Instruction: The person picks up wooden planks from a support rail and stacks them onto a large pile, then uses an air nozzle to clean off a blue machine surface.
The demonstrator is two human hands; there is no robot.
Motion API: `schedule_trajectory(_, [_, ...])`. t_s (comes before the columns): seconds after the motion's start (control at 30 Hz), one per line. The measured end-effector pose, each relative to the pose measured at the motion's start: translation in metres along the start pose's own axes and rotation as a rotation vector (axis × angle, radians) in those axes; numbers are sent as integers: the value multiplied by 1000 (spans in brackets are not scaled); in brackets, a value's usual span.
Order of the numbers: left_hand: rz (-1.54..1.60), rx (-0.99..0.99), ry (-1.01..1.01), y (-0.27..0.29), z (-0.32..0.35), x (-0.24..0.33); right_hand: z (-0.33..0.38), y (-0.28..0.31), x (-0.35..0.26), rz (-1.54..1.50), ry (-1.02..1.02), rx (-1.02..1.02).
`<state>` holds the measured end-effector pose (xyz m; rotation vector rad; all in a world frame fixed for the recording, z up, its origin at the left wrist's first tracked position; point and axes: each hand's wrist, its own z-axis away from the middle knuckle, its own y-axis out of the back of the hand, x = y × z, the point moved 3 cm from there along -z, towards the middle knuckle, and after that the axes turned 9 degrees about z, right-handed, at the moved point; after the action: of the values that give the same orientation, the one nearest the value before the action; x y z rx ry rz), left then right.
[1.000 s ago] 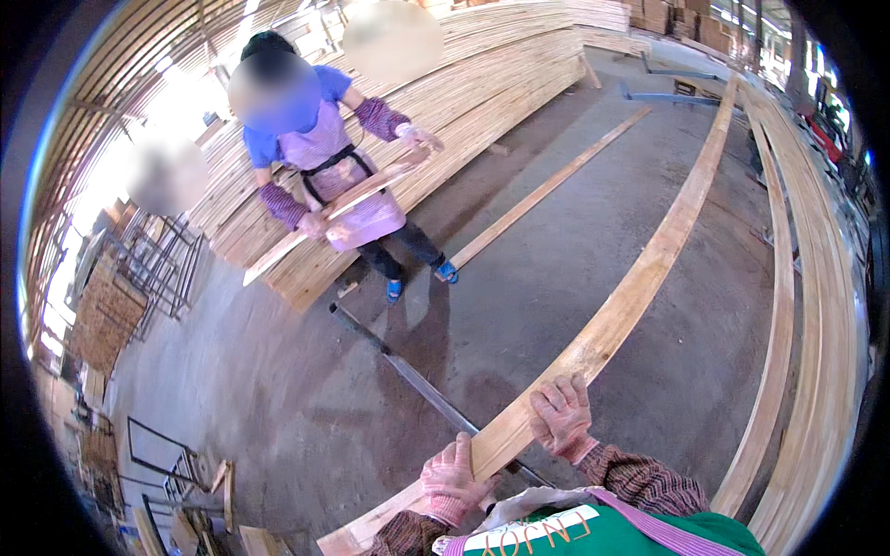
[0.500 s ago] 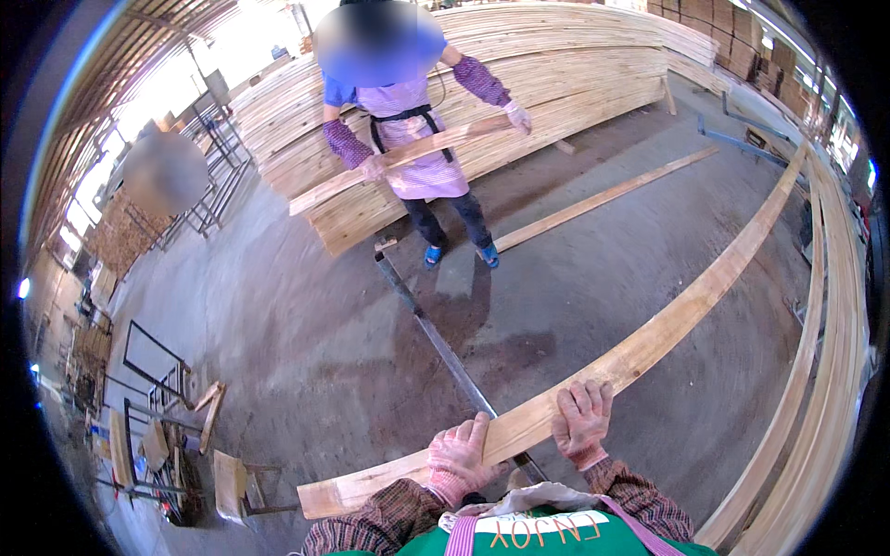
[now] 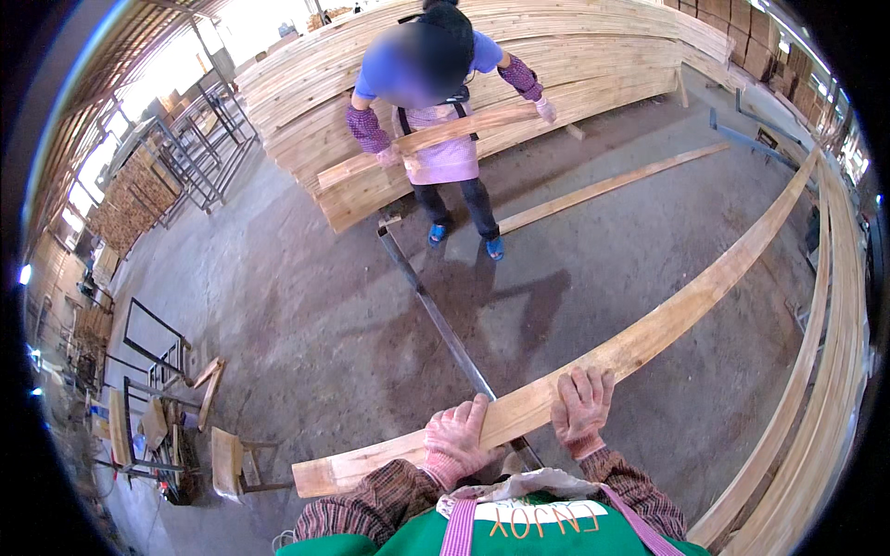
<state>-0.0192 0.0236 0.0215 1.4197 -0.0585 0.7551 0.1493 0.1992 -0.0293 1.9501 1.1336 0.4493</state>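
A long pale wooden plank (image 3: 686, 320) runs from below my left hand far off to the right and curves in the wide view. My left hand (image 3: 457, 440), in a pinkish work glove, is closed on the plank near its left end, thumb along the top face. Farther right, my gloved right hand (image 3: 582, 408) has its fingers curled over the same plank; its thumb is hard to make out. Beneath the plank, a dark metal bar (image 3: 445, 334) crosses the floor toward the other person.
Facing me, a person in a pink apron (image 3: 440, 167) holds a shorter board (image 3: 464, 130) in both gloved hands. Behind stands a big lumber stack (image 3: 593, 74). More long planks (image 3: 816, 389) lie at right. A wooden stool (image 3: 227, 463) and metal frames (image 3: 153, 357) stand left.
The other person has bent forward over their board, head lowered. My hands keep their hold on the plank, almost unmoved. The whole view has shifted slightly.
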Motion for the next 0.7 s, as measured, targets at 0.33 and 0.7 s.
schedule_trajectory(0.33, [1, -35, 33, -4, -2, -1, 3, -2, 2, -4, -1, 4])
schedule_trajectory(0.7, [36, -26, 18, -4, -4, -2, 3, -5, 2, 10, -12, -2])
